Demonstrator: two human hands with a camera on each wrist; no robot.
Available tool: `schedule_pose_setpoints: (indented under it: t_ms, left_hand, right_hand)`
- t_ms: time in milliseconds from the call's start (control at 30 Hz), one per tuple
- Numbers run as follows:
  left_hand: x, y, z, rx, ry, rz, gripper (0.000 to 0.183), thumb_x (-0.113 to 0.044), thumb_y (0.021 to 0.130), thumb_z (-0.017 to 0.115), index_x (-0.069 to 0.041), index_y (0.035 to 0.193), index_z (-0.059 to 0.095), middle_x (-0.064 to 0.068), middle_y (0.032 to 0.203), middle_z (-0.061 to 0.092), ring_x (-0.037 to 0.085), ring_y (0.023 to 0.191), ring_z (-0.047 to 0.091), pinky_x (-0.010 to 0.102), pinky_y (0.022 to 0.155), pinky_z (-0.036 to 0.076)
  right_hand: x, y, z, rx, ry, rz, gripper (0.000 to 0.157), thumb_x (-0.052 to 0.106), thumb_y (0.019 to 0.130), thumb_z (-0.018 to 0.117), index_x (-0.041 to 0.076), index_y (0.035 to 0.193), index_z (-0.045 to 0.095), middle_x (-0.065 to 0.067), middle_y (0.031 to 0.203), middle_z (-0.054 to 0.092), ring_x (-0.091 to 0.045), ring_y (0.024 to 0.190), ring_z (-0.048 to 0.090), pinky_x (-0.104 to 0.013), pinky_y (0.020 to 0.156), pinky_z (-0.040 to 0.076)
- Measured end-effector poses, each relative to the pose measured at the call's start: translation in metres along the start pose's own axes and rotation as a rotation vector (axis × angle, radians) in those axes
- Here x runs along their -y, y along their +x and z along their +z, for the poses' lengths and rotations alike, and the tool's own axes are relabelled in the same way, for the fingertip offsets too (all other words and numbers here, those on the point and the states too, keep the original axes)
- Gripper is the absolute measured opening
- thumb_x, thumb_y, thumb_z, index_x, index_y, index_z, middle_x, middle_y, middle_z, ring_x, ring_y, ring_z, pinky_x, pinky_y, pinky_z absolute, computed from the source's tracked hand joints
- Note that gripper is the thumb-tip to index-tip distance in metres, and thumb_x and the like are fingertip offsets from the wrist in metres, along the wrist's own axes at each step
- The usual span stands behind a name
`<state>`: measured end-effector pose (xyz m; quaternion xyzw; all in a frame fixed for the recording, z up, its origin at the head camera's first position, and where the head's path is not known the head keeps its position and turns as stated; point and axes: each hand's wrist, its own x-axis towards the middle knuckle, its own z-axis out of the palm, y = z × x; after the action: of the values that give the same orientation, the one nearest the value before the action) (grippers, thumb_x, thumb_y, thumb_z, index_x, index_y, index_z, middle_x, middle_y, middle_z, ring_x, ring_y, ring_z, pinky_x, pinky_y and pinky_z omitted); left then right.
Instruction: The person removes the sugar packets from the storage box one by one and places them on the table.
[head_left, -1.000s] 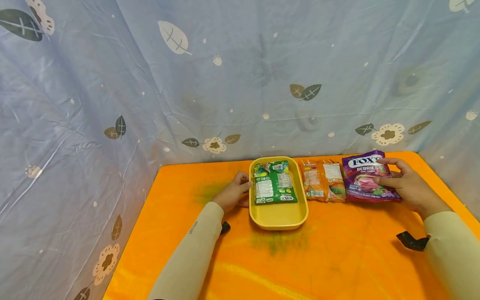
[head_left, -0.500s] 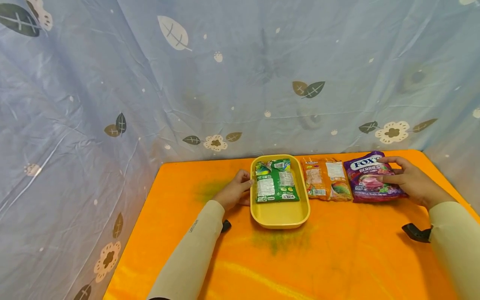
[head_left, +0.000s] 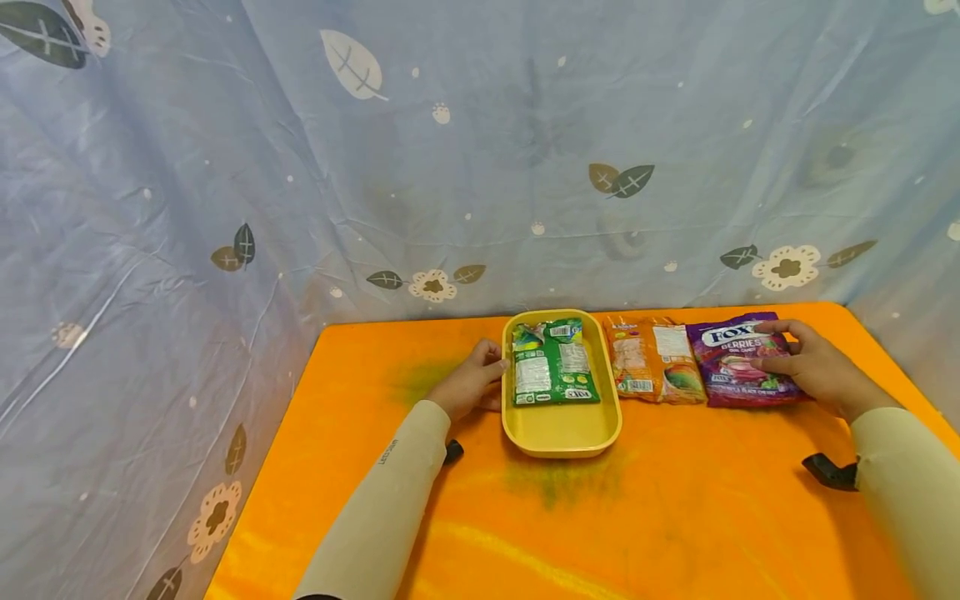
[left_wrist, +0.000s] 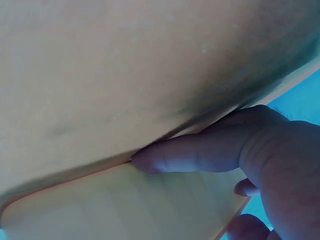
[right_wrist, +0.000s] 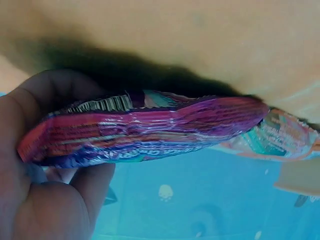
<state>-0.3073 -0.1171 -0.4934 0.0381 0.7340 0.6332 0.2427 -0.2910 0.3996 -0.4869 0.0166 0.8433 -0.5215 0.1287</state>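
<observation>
My right hand (head_left: 819, 367) grips the right side of a purple Fox's Berries candy bag (head_left: 727, 387). In the right wrist view, fingers show on both faces of this bag (right_wrist: 165, 132), its lower edge close to the table. Left of it lies an orange candy bag (head_left: 651, 367), the two touching or nearly so. A green Fox's candy bag (head_left: 552, 367) lies back-side up inside a yellow tray (head_left: 562, 435). At the tray's left wall, my left hand (head_left: 474, 379) holds on with the thumb at the rim; the left wrist view shows a finger (left_wrist: 195, 152) along the outer wall.
An orange cloth (head_left: 675, 508) covers the table. Behind and to the left hangs a blue-grey curtain (head_left: 495, 167) printed with leaves and flowers. Black pieces (head_left: 828, 472) stick out beneath both wrists.
The purple bag has shifted slightly right with my right hand, and its top edge has come down and straightened. My left hand keeps its place on the tray. The head view shifted a little.
</observation>
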Motion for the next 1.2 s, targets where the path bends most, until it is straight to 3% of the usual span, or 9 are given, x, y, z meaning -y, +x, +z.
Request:
schedule_pose_setpoints:
  t_ms: [200,400,533,733,833,1033,1200]
  left_hand:
    - [0.002,0.001,0.0,-0.004,0.011,0.001,0.023,-0.031,0.101,0.049,-0.019,0.117,0.038,0.002,0.135,0.039,0.023,0.114,0.052,0.045,0.07,0.056]
    - [0.003,0.002,-0.001,0.001,0.005,0.001,0.024,-0.032,0.101,0.049,-0.019,0.117,0.038,0.001,0.136,0.038,0.023,0.115,0.051,0.046,0.07,0.056]
    - [0.002,0.001,0.0,0.004,0.005,-0.01,0.024,-0.032,0.101,0.05,-0.02,0.118,0.038,0.001,0.136,0.038,0.023,0.114,0.052,0.045,0.07,0.056]
    - [0.0,-0.001,0.001,0.005,0.009,-0.012,0.023,-0.031,0.101,0.049,-0.02,0.118,0.038,0.001,0.136,0.038,0.024,0.114,0.051,0.045,0.071,0.056]
    - [0.0,-0.001,0.0,0.004,0.003,-0.005,0.023,-0.031,0.101,0.049,-0.019,0.118,0.038,0.002,0.136,0.038,0.024,0.114,0.052,0.045,0.07,0.056]
    - [0.001,-0.002,0.0,0.007,-0.013,0.011,0.026,-0.03,0.102,0.049,-0.016,0.119,0.036,0.003,0.136,0.038,0.025,0.114,0.051,0.046,0.071,0.056]
    - [0.001,-0.002,0.0,0.006,-0.017,0.013,0.026,-0.028,0.102,0.047,-0.014,0.12,0.035,0.005,0.136,0.038,0.026,0.114,0.052,0.047,0.071,0.056]
  right_hand:
    - [0.0,-0.003,0.003,-0.067,-0.126,0.001,0.087,0.046,0.09,0.063,0.009,0.151,0.013,-0.039,0.135,0.025,-0.045,0.103,0.049,-0.037,0.073,0.055]
    - [0.004,-0.006,0.005,-0.144,-0.232,-0.001,0.093,0.052,0.088,0.063,0.003,0.15,0.014,-0.04,0.138,0.019,-0.056,0.112,0.034,-0.052,0.079,0.052]
    - [0.001,-0.009,0.005,-0.171,-0.237,0.004,0.094,0.052,0.088,0.062,-0.001,0.149,0.013,-0.041,0.14,0.017,-0.059,0.117,0.029,-0.059,0.084,0.046]
    - [-0.003,-0.012,0.001,-0.192,-0.229,0.009,0.094,0.053,0.088,0.061,-0.002,0.148,0.014,-0.039,0.14,0.02,-0.057,0.116,0.032,-0.061,0.086,0.044]
    - [-0.003,-0.013,-0.001,-0.196,-0.216,0.007,0.094,0.053,0.088,0.061,-0.001,0.148,0.014,-0.039,0.14,0.021,-0.057,0.116,0.034,-0.058,0.084,0.046]
    - [0.0,-0.013,-0.003,-0.199,-0.159,-0.006,0.092,0.046,0.089,0.065,-0.001,0.148,0.013,-0.037,0.141,0.022,-0.056,0.117,0.036,-0.041,0.072,0.055]
    - [0.002,-0.012,-0.002,-0.232,-0.15,-0.019,0.088,0.045,0.089,0.065,0.001,0.148,0.016,-0.035,0.141,0.024,-0.054,0.118,0.036,-0.038,0.07,0.055]
